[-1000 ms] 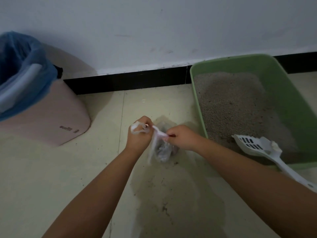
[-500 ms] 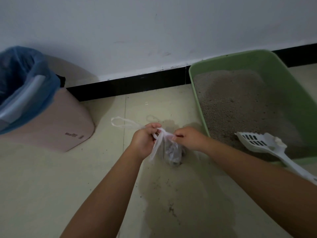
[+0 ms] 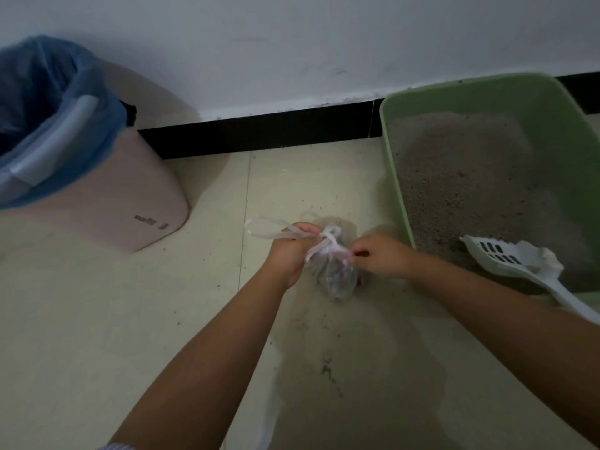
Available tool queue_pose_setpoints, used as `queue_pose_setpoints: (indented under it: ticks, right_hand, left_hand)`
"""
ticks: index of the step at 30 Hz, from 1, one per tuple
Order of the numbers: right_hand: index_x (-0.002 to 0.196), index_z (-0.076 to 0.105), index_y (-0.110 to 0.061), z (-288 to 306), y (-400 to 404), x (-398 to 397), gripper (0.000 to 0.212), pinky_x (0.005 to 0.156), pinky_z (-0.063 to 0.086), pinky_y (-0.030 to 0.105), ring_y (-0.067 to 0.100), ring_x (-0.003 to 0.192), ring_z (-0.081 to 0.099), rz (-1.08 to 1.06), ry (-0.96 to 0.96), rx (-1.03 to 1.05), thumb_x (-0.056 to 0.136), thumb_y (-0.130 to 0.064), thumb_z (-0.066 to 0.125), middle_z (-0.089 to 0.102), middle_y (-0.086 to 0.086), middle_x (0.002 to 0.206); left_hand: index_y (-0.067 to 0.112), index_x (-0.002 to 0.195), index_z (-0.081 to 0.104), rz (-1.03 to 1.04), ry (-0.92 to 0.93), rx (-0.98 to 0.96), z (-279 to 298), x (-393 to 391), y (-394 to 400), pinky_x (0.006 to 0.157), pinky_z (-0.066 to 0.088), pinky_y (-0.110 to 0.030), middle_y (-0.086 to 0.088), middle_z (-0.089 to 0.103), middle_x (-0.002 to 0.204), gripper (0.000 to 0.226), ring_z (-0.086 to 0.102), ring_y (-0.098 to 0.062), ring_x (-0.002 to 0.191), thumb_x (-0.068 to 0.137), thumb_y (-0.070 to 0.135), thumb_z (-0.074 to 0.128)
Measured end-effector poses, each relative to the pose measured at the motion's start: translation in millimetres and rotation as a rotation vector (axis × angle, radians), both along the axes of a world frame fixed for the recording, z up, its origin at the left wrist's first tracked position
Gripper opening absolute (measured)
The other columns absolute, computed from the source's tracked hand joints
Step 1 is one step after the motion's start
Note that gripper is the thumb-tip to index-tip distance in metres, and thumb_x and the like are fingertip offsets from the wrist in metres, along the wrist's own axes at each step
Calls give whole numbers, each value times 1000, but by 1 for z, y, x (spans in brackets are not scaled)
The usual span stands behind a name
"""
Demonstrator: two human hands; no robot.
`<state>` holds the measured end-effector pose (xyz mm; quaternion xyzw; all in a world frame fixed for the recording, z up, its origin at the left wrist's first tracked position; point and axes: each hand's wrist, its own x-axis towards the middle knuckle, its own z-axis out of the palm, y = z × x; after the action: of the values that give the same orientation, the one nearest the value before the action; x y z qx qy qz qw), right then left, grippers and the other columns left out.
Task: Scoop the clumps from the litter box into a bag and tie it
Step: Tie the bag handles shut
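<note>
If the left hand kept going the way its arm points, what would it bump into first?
Probably nothing soon. The left hand, gripping the bag handle, points up and slightly right across bare floor; the black baseboard looks like the first thing, though depth is unclear.

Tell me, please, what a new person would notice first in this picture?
First, the two hands in the middle: the left hand and the right hand pull the handles of a small clear plastic bag of dark clumps on the floor. At the right stands the green litter box with a white scoop lying in it. At the left stands a pink bin with a blue liner.
</note>
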<state>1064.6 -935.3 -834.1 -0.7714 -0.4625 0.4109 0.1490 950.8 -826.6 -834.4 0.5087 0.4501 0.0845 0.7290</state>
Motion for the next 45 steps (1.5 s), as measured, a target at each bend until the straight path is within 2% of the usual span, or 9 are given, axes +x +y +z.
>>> queue_pose_setpoints:
  ticks: [4, 10, 15, 21, 28, 36, 39, 41, 45]
  right_hand:
    - [83, 65, -3, 4, 3, 0, 19, 58, 34, 24, 15, 65, 49, -69, 9, 49, 90, -14, 52, 57, 12, 77]
    - [132, 48, -11, 14, 20, -1, 38, 83, 38, 24, 23, 108, 54, 10, 12, 125, 94, -9, 45, 56, 13, 127]
    - [111, 66, -9, 10, 37, -2, 26, 58, 30, 21, 22, 92, 55, 315, -194, 37, 93, -16, 49, 67, 10, 103]
    - [92, 68, -4, 8, 29, -9, 23, 82, 48, 36, 29, 96, 58, 488, -407, 109, 90, -16, 49, 64, 14, 101]
    - [115, 60, -13, -6, 0, -36, 27, 92, 42, 31, 22, 117, 48, 651, -485, 53, 92, -16, 46, 58, 4, 119]
    - [50, 67, -20, -16, -10, -33, 31, 42, 45, 17, 17, 50, 62, 666, -571, 154, 28, -25, 87, 62, -6, 51]
    - [56, 67, -22, -19, -19, -29, 25, 42, 47, 23, 16, 53, 63, 602, -606, 210, 63, -46, 62, 63, -6, 56]
    - [63, 69, -26, -22, -23, -31, 41, 43, 47, 24, 13, 57, 64, 551, -635, 202, 67, -56, 42, 66, -8, 61]
    - [44, 66, -21, -27, -21, -32, 19, 37, 43, 23, 17, 45, 61, 518, -619, 162, 55, -37, 61, 58, -3, 47]
  left_hand:
    - [11, 68, 51, -80, 114, 110, -5, -14, 4, 55, 43, -19, -4, 52, 65, 25, 48, -14, 61, 87, -4, 57]
    - [8, 73, 55, -115, -76, -38, -4, -31, 10, 57, 53, -13, 6, 64, 56, 23, 60, -9, 60, 93, -1, 46]
    - [7, 68, 53, -18, -105, -73, 5, -37, 16, 67, 49, -23, 3, 63, 60, 40, 57, -13, 69, 101, 21, 33]
    - [14, 48, 34, 293, -343, -290, 18, -40, 31, 44, 38, -19, 4, 32, 41, 64, 33, -10, 36, 99, 48, 16]
    - [18, 54, 28, -360, 281, 612, 1, -63, 16, 50, 23, -23, 2, 28, 51, 50, 25, -10, 47, 102, 31, 25]
    - [11, 88, 50, -830, 551, 922, -8, -73, 17, 65, 31, -23, -12, 57, 87, 26, 47, -18, 75, 99, 33, 39]
    - [20, 138, 41, -973, 519, 1007, -8, -71, 12, 86, 40, -24, -5, 50, 126, 56, 51, -19, 108, 90, 47, 51]
    - [26, 141, 39, -998, 494, 1024, -9, -64, 7, 89, 40, -25, -5, 48, 127, 59, 49, -19, 112, 88, 50, 52]
    - [18, 126, 57, -1136, 630, 1011, -14, -48, -4, 81, 42, -28, -7, 59, 112, 42, 56, -22, 102, 92, 42, 51]
